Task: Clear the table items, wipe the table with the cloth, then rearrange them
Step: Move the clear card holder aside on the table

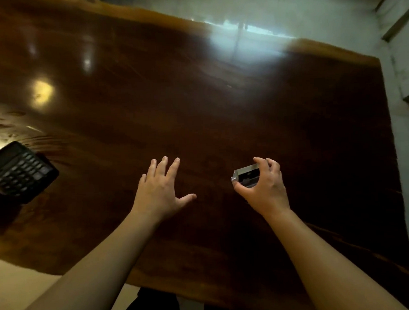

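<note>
Black calculator (19, 172) lies askew at the dark glossy table's (196, 108) left edge.

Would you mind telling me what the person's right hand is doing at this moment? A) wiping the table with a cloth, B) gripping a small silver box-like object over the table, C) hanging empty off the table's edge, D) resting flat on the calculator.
B: the right hand curls its fingers around a small silver object above the dark wooden table, while the calculator lies untouched at the far left.

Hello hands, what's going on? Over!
Left hand open, empty. Right hand gripping small silver metal box. Black calculator on dark wooden table, far left.
</note>
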Tool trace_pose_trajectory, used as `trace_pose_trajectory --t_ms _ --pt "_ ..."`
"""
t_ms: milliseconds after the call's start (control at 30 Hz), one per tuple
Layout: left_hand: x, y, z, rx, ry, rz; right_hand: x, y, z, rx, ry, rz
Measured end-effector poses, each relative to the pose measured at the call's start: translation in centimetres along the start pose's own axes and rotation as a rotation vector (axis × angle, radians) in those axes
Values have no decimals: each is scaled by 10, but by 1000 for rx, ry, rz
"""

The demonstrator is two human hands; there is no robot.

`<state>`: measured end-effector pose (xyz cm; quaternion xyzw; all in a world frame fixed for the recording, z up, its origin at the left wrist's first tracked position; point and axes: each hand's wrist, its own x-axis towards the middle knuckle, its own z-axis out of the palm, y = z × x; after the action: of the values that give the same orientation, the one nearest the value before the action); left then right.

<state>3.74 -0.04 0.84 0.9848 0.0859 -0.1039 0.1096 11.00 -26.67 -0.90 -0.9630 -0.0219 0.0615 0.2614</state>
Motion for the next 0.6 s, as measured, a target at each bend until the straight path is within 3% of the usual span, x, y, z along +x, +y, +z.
trace_pose_trajectory --t_ms 600 --pt "-56 -235 -13 -168 73 -455 28 -286 144 -38 -261 -413"
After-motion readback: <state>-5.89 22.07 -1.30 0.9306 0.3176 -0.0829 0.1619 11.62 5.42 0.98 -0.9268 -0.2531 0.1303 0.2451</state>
